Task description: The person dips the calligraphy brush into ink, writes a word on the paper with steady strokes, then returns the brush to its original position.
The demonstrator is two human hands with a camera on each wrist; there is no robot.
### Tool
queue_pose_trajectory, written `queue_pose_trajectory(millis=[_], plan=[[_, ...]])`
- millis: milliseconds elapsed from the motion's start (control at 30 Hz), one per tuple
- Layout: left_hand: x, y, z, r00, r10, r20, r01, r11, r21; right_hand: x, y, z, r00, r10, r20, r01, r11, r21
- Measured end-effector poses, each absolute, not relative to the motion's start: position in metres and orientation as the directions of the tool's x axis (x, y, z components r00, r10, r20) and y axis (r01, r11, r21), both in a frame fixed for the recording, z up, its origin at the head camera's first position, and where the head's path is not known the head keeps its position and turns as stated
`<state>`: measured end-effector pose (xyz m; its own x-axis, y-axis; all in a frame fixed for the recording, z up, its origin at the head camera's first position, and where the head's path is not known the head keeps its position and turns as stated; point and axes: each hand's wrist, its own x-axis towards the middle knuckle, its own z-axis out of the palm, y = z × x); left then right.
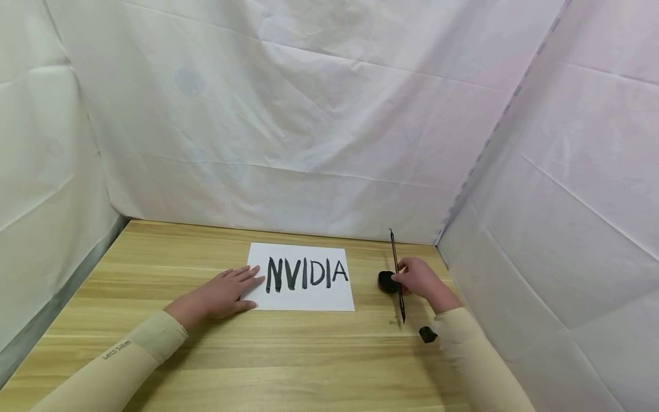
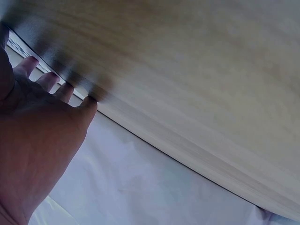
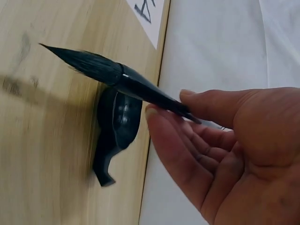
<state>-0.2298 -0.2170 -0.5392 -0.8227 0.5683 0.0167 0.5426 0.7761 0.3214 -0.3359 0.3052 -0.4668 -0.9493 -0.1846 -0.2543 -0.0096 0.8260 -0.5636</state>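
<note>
A white sheet of paper [image 1: 309, 300] lies on the table with "NVIDIA" painted across it in black strokes. Fingers spread, my left hand [image 1: 226, 293] rests on the sheet's left edge; the left wrist view shows this hand [image 2: 42, 122] from the side. My right hand [image 1: 419, 278] pinches the dark handle of a calligraphy brush [image 3: 140, 89] between thumb and fingers. The brush's black bristle tip points toward the near side, above the table. Beside those fingers sits a black ink dish [image 1: 387, 281], its hollow glossy in the right wrist view.
A small black block-like object [image 1: 427, 334] lies near my right sleeve; its kind is unclear. Faint dark smudges [image 1: 393, 321] mark the wooden table [image 1: 288, 366]. White cloth walls [image 1: 309, 114] enclose the back and both sides.
</note>
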Motion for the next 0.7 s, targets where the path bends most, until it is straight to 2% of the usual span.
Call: queue_pose_trajectory(millis=[233,700], plan=[[-0.231,-0.216,-0.537,-0.831,0.555,-0.023,0.521,0.793,0.315,-0.336,0.318,-0.463,-0.953,-0.135,-0.270,0.030,0.846,-0.532],[-0.231,-0.216,-0.540,-0.831,0.556,-0.019,0.524,0.793,0.311,-0.343,0.329,-0.472,-0.957,-0.104,-0.269,0.034,0.885,-0.464]])
